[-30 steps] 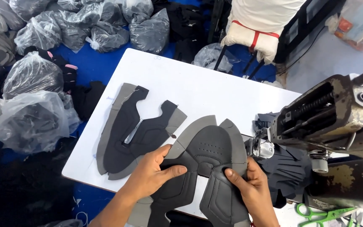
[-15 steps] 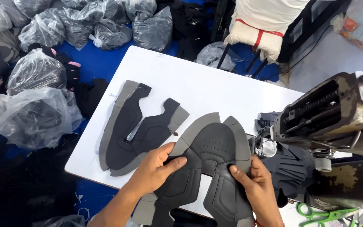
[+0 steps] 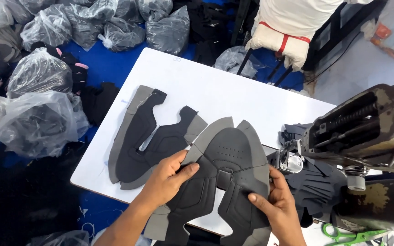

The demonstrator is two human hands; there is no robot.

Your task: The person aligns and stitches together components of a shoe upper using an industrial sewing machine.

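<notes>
Both our hands grasp one dark shoe upper piece (image 3: 226,182): our left hand (image 3: 169,177) pinches its left edge, our right hand (image 3: 277,205) grips its right edge. Just left of our left hand lies a second upper piece (image 3: 149,136) on the white table (image 3: 224,91); a sewing machine (image 3: 361,132) stands right of our right hand.

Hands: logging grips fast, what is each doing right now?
Left hand: closed on the dark shoe upper piece.
Right hand: closed on the same piece's right edge.

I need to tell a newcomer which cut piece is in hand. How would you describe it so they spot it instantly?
On the white table, left of the sewing machine, lie two dark grey shoe-upper pieces. It is the nearer one, gripped by both hands, left and right. Only it has perforation dots.
</notes>
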